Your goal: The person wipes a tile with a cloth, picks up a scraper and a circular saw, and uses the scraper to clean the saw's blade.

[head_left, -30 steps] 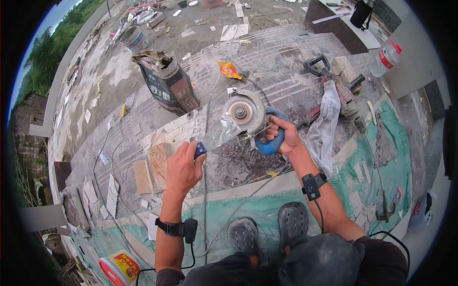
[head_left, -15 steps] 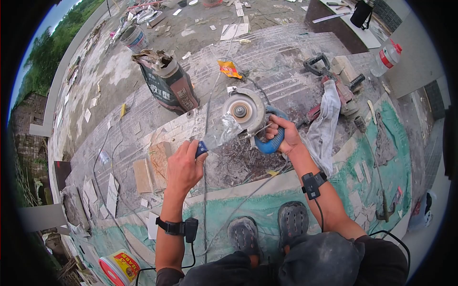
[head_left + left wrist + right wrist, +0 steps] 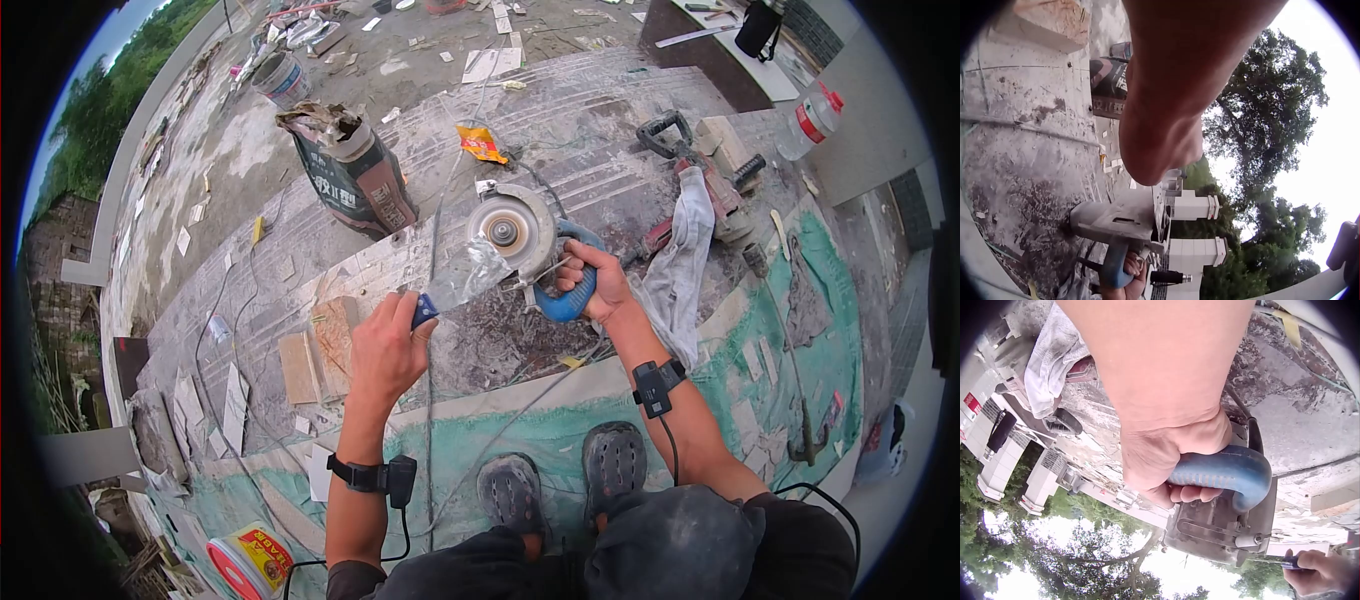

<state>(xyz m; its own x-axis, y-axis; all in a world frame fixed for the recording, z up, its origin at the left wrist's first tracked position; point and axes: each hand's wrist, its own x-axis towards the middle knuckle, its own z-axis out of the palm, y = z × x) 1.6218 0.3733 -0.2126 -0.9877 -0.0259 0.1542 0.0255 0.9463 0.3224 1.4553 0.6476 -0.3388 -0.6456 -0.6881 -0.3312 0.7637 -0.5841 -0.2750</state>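
Observation:
My right hand [image 3: 592,285] grips the blue looped handle [image 3: 1229,478] of a handheld circular saw [image 3: 545,235]. Its round disc [image 3: 488,222] and centre nut face upward in the head view. Thumb and fingers of my left hand [image 3: 385,350] pinch the blue handle of a putty knife [image 3: 425,312]. The knife's thin, shiny blade [image 3: 460,285] reaches to the lower left of the disc and overlaps its edge in the head view. From the right wrist view, the blade looks thin and edge-on beside the saw's grey housing [image 3: 1210,534].
A torn dark bag [image 3: 355,185] stands behind the left hand. Beside the saw lie a grey cloth [image 3: 680,265] and a dusty red power tool [image 3: 715,190]. Cables [image 3: 430,420] cross the dusty board. Tile pieces [image 3: 300,370] lie at left, green netting [image 3: 560,440] in front.
My left hand has shifted very slightly right with the putty knife, towards the saw. The right hand and the saw stay in place.

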